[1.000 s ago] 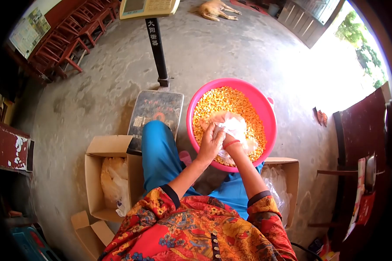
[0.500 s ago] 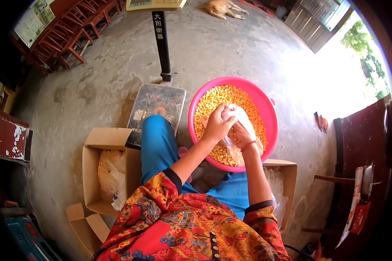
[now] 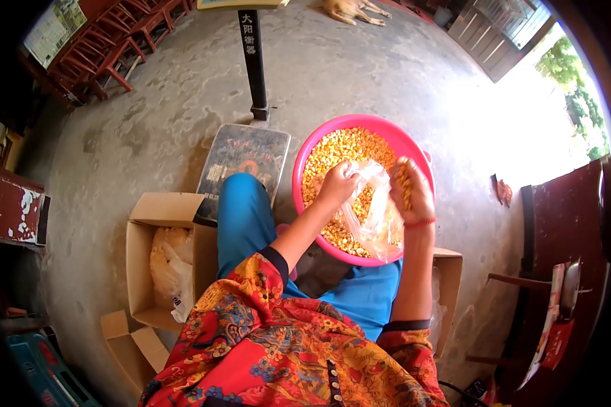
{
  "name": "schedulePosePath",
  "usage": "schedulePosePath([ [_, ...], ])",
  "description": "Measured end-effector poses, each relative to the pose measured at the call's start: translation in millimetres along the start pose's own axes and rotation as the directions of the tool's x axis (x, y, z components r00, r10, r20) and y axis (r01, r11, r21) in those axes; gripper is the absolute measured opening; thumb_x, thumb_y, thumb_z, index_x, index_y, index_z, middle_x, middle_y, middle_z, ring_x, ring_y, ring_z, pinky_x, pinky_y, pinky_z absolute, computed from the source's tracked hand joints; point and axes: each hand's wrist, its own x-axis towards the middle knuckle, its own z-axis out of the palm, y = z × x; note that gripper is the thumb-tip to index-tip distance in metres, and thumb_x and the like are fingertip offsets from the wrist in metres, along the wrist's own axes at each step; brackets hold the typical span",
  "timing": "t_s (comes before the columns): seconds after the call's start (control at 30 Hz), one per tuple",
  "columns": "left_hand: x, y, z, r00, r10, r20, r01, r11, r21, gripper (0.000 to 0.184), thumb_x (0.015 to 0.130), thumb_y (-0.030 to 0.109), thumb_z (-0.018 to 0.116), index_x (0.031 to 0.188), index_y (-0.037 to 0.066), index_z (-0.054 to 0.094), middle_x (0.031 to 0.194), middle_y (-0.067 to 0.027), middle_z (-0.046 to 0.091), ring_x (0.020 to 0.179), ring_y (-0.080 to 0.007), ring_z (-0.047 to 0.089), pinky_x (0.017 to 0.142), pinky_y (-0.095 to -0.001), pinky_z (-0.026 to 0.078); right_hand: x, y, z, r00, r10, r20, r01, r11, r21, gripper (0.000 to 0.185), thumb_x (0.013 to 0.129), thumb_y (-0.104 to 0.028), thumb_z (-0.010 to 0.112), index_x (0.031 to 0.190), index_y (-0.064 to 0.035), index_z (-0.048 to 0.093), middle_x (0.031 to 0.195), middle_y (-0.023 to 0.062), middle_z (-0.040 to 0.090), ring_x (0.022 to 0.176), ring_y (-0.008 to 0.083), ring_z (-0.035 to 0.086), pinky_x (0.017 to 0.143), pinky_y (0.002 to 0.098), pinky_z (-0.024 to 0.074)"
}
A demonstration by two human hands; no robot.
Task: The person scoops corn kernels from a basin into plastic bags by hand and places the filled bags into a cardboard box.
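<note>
A pink plastic basin stands in front of me with yellow corn kernels in it. My left hand is closed on the rim of a clear plastic bag, which hangs open over the corn. To the right of the bag, my right hand is raised with its palm turned toward the bag. Its fingers are curled around a handful of kernels. Whether kernels lie inside the bag or show through it, I cannot tell.
A platform scale with a black post stands left of the basin. One cardboard box with plastic bags is at my left, another box at my right. A dog lies on the far floor.
My right hand has come out of the bag area and moved up and right, now showing a handful of kernels. The bag has spread wider, while my left hand stays at its rim.
</note>
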Motion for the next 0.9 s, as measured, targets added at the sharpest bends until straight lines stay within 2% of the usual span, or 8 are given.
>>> schedulePosePath([
  [0.17, -28, 24, -7, 0.999, 0.006, 0.037, 0.002, 0.977, -0.215, 0.014, 0.082, 0.009, 0.056, 0.093, 0.001, 0.057, 0.080, -0.0006, 0.058, 0.069, -0.0075, 0.054, 0.059, -0.0228, 0.044, 65, 2, -69, 0.971, -0.152, -0.187, 0.083, 0.940, -0.332, 0.023, 0.085, -0.022, 0.054, 0.101, -0.0053, 0.057, 0.078, 0.0070, 0.059, 0.061, 0.0141, 0.056, 0.052, 0.0253, 0.0472],
  [0.2, -30, 26, -9, 0.997, 0.000, 0.077, 0.020, 0.967, -0.254, 0.015, 0.082, 0.009, 0.057, 0.094, 0.001, 0.057, 0.081, -0.0003, 0.058, 0.070, -0.0074, 0.054, 0.060, -0.0227, 0.044, 68, 9, -74, 0.863, -0.505, 0.017, 0.264, 0.423, -0.867, 0.024, 0.084, -0.020, 0.055, 0.103, -0.0054, 0.057, 0.083, 0.0091, 0.060, 0.069, 0.0171, 0.058, 0.059, 0.0270, 0.0484],
  [0.23, -31, 28, -11, 0.993, -0.006, 0.116, 0.040, 0.955, -0.293, 0.015, 0.082, 0.010, 0.057, 0.095, 0.001, 0.057, 0.082, 0.0000, 0.058, 0.071, -0.0073, 0.054, 0.061, -0.0226, 0.044, 72, 14, -79, 0.703, -0.589, 0.398, 0.231, -0.340, -0.912, 0.026, 0.084, -0.019, 0.056, 0.106, -0.0056, 0.056, 0.088, 0.0113, 0.061, 0.076, 0.0202, 0.060, 0.067, 0.0288, 0.0496],
  [0.3, -30, 25, -14, 0.994, -0.019, 0.109, 0.049, 0.958, -0.281, 0.014, 0.083, 0.008, 0.056, 0.094, 0.001, 0.057, 0.082, 0.0007, 0.058, 0.071, -0.0064, 0.053, 0.061, -0.0214, 0.044, 56, 11, -68, 0.685, -0.596, 0.419, 0.230, -0.369, -0.901, 0.025, 0.082, -0.015, 0.058, 0.105, -0.0059, 0.058, 0.095, 0.0150, 0.061, 0.086, 0.0241, 0.061, 0.076, 0.0292, 0.0481],
  [0.43, -31, 20, -13, 0.994, 0.103, -0.027, -0.107, 0.973, -0.206, 0.017, 0.080, 0.007, 0.058, 0.093, -0.004, 0.055, 0.077, -0.0037, 0.057, 0.072, -0.0092, 0.055, 0.062, -0.0261, 0.046, -20, -9, 21, 0.975, -0.156, 0.156, 0.221, 0.692, -0.688, 0.015, 0.087, -0.006, 0.047, 0.090, 0.0022, 0.059, 0.087, 0.0064, 0.061, 0.076, 0.0118, 0.059, 0.063, 0.0234, 0.0487],
  [0.5, -32, 26, -12, 0.991, 0.114, -0.073, -0.123, 0.984, -0.130, 0.013, 0.080, 0.005, 0.057, 0.089, -0.003, 0.053, 0.077, -0.0065, 0.058, 0.073, -0.0100, 0.056, 0.063, -0.0273, 0.046, -36, 0, 34, 0.963, 0.084, 0.256, 0.154, 0.611, -0.776, 0.015, 0.086, -0.007, 0.048, 0.090, 0.0030, 0.059, 0.081, 0.0090, 0.062, 0.073, 0.0137, 0.060, 0.060, 0.0266, 0.0492],
  [0.63, -43, 39, -8, 0.967, 0.230, -0.109, -0.238, 0.969, -0.066, 0.013, 0.082, 0.007, 0.057, 0.088, -0.004, 0.052, 0.078, -0.0126, 0.059, 0.074, -0.0154, 0.058, 0.066, -0.0303, 0.046, -13, 47, 25, 0.953, 0.031, 0.302, 0.304, -0.077, -0.950, 0.020, 0.074, -0.007, 0.052, 0.091, 0.0005, 0.061, 0.084, 0.0226, 0.060, 0.079, 0.0362, 0.059, 0.072, 0.0417, 0.0454],
  [0.9, -63, 34, 20, 0.975, 0.220, -0.016, -0.220, 0.976, 0.012, 0.036, 0.084, 0.010, 0.057, 0.111, -0.011, 0.048, 0.105, -0.0189, 0.058, 0.099, -0.0221, 0.056, 0.084, -0.0292, 0.045, 22, 104, -22, 0.996, -0.024, 0.085, 0.081, -0.141, -0.987, 0.041, 0.077, -0.022, 0.060, 0.112, -0.0035, 0.051, 0.111, 0.0164, 0.054, 0.105, 0.0305, 0.050, 0.089, 0.0380, 0.0386],
])
